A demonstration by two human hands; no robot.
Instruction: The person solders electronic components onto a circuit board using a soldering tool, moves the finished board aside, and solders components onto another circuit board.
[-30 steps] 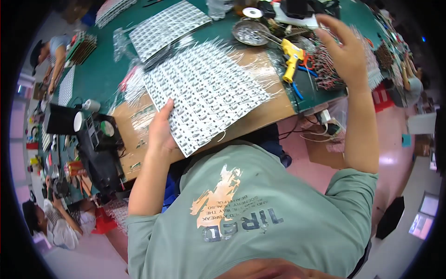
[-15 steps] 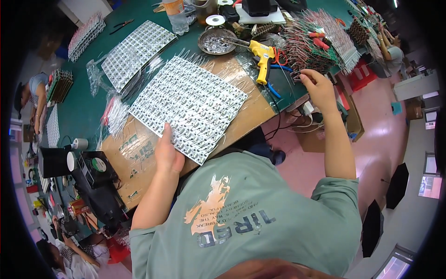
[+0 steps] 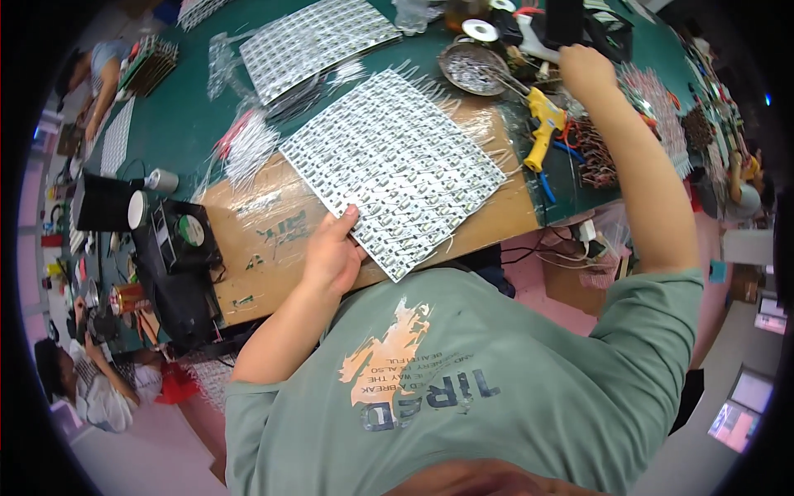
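A white circuit-board panel (image 3: 397, 174), covered in rows of small components with thin wires along its far edges, lies tilted over a brown cardboard sheet (image 3: 265, 223). My left hand (image 3: 335, 248) grips its near-left edge, thumb on top and fingers underneath. My right hand (image 3: 589, 74) reaches to the far side of the table, beside a white handle-like thing (image 3: 536, 40) and an upright black object (image 3: 565, 21). Its fingers are curled, and what they hold, if anything, is hidden. Nearer than that hand lies a yellow soldering gun (image 3: 544, 124).
A metal bowl (image 3: 471, 68) of shiny scraps stands behind the soldering gun. Another board panel (image 3: 318, 41) lies at the back left, with white wires (image 3: 252, 153) in front. A small black fan (image 3: 184, 231) stands at left. Bundled wired boards (image 3: 657, 107) fill the right. Other people work at left and right.
My right hand has moved from the table's right edge to its far side. The view has shifted, so the table sits further right and higher. My left hand keeps its grip on the panel.
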